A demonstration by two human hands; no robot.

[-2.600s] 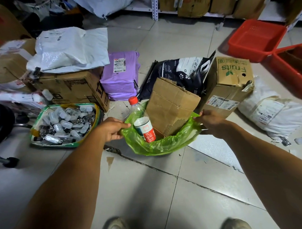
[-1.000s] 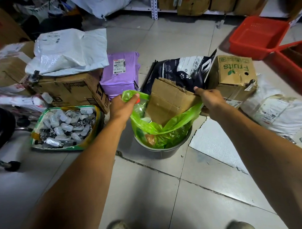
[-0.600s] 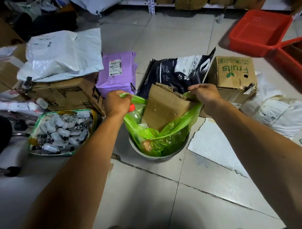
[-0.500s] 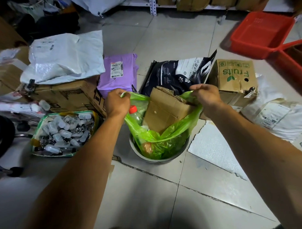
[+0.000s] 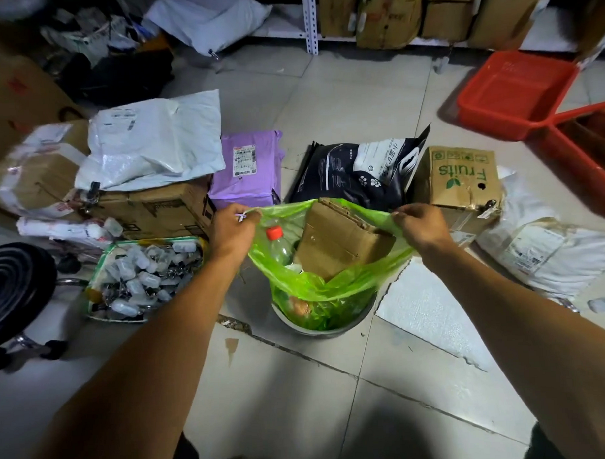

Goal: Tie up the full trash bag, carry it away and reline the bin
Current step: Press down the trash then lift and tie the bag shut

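A translucent green trash bag (image 5: 316,283) stands in a round grey bin (image 5: 323,328) on the tiled floor. The bag's mouth is lifted well above the bin's rim and stretched wide. Inside it I see a folded cardboard box (image 5: 339,241) and a clear bottle with a red cap (image 5: 276,242). My left hand (image 5: 234,226) pinches the bag's left edge. My right hand (image 5: 421,223) pinches its right edge. The lower part of the bag is hidden inside the bin.
Parcels ring the bin: a brown carton (image 5: 149,210) with a white mailer (image 5: 154,138), a purple parcel (image 5: 246,169), a black bag (image 5: 357,174), a "Fruits" box (image 5: 460,186). A tray of small plastic pieces (image 5: 145,276) lies left. Red bins (image 5: 515,91) stand at the far right.
Both hands have peeled the bag's rim off the bin and raised it, so the grey bin shows below. In the last half second the hands spread a little farther apart.
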